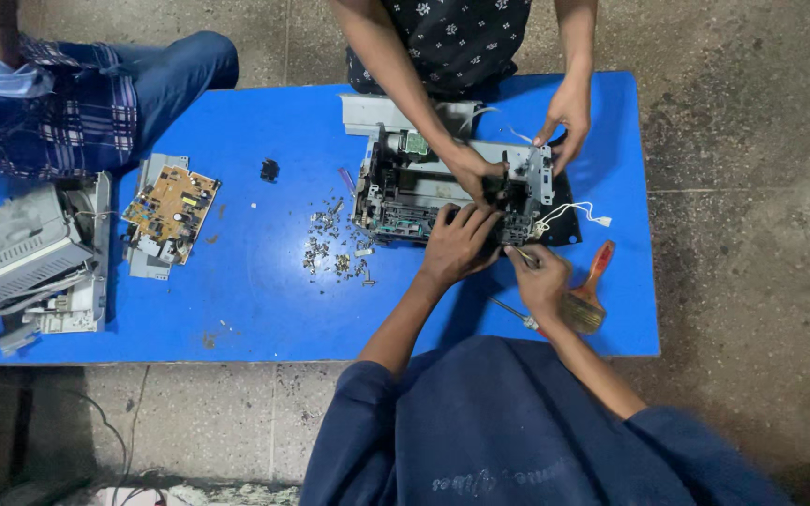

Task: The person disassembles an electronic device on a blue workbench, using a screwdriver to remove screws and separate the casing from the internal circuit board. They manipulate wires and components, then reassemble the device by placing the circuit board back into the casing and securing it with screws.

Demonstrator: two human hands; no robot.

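Note:
A stripped grey printer chassis (396, 201) lies on a blue table (255, 300). My left hand (457, 245) lies on its near edge, fingers curled over the frame. Just to the right, my right hand (541, 281) grips a thin screwdriver (510, 310) at the chassis's near right corner; the metal shaft sticks out below the hand. Across the table, another person's two hands (476, 169) (564, 114) hold the top and far right corner of the same chassis. A white wire with a plug (585, 214) trails off its right side.
A paintbrush with an orange handle (592, 283) lies right of my right hand. Loose screws (330, 251) are scattered left of the chassis. Further left are a small black part (269, 170), a brown circuit board (171, 201) and grey printer casings (21, 248). A third person (96, 89) sits at the far left.

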